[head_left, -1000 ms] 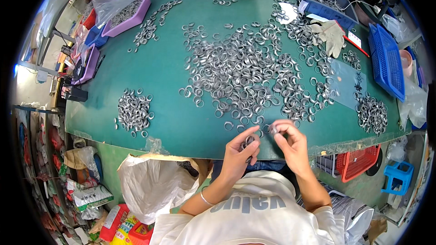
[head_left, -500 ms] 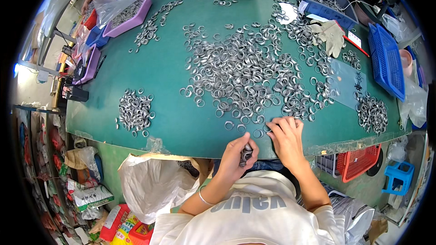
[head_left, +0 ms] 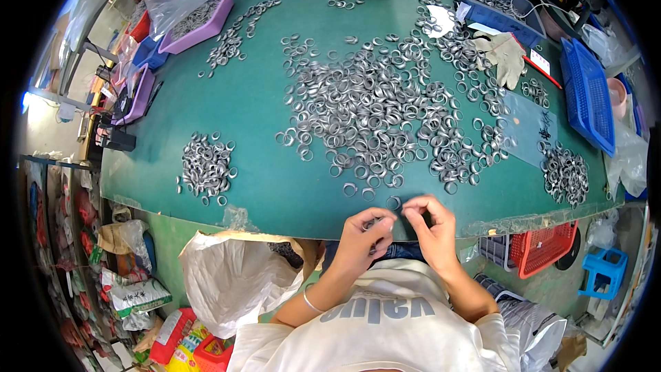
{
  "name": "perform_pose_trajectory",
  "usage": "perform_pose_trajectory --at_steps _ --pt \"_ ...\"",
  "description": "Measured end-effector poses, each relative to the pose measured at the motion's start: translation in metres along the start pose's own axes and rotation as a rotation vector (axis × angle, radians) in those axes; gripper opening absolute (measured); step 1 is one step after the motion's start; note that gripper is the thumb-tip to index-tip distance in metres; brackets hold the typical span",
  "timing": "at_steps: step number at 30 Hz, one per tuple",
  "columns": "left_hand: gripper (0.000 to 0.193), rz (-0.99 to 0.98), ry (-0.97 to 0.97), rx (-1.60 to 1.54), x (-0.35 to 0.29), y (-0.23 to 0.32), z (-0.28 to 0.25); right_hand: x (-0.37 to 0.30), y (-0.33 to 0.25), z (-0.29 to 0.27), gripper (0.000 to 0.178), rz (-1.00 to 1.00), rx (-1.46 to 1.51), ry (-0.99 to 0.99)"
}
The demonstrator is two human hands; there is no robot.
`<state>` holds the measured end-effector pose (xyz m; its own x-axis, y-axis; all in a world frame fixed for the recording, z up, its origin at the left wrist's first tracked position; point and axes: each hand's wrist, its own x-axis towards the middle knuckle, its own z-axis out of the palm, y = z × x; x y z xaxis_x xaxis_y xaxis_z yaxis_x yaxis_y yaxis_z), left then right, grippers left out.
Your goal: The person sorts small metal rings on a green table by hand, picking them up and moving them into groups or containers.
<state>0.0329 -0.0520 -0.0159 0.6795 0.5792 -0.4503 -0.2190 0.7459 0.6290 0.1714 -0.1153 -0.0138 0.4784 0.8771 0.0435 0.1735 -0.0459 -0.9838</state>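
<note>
Holding Metal Rings at the Edge of a Green Table

Left hand (head_left: 365, 238): fingers curled around a few grey rings (head_left: 372, 222), partly hidden in the grasp; positioned over the near edge of the green table (head_left: 151, 124).

Right hand (head_left: 431, 224): thumb and fingers bent, fingertips pointing toward the left hand; whether anything is pinched between them, cannot tell.

Single ring (head_left: 393, 207): on the tabletop, between the two hands and just beyond them, near the right fingertips.

Main heap (head_left: 372, 103): many grey metal rings, loosely spread across the middle of the table, beyond the hands.

Left pile (head_left: 206, 167): smaller group of rings, well apart from the main heap.

Right pile (head_left: 565, 176): similar group, toward the right end, beside a clear plastic sheet (head_left: 527, 131).

Far right: pale work glove (head_left: 506, 58); red pen (head_left: 542, 72); blue perforated basket (head_left: 585, 96), tilted; blue bin (head_left: 496, 21) containing rings.

Far left: purple bin (head_left: 210, 31) containing rings, clear plastic draped over one end.

Below table: white sack (head_left: 234, 282), left; red basket (head_left: 544, 251) and blue stool (head_left: 602, 269), right.
</note>
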Motion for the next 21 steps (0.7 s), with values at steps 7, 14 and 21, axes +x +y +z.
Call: perform_pose_trajectory --at_steps 7,14,21 --pt "0.014 0.081 0.014 -0.208 0.002 -0.002 -0.004 0.014 0.011 0.003 0.014 -0.404 -0.623 -0.063" --pt "0.025 0.247 0.059 0.248 -0.003 0.0 0.005 0.004 0.005 -0.007 0.012 0.399 0.61 -0.277" --pt "0.021 0.161 0.065 0.153 -0.001 -0.002 -0.002 0.005 0.007 0.0 0.008 0.128 0.038 -0.151"
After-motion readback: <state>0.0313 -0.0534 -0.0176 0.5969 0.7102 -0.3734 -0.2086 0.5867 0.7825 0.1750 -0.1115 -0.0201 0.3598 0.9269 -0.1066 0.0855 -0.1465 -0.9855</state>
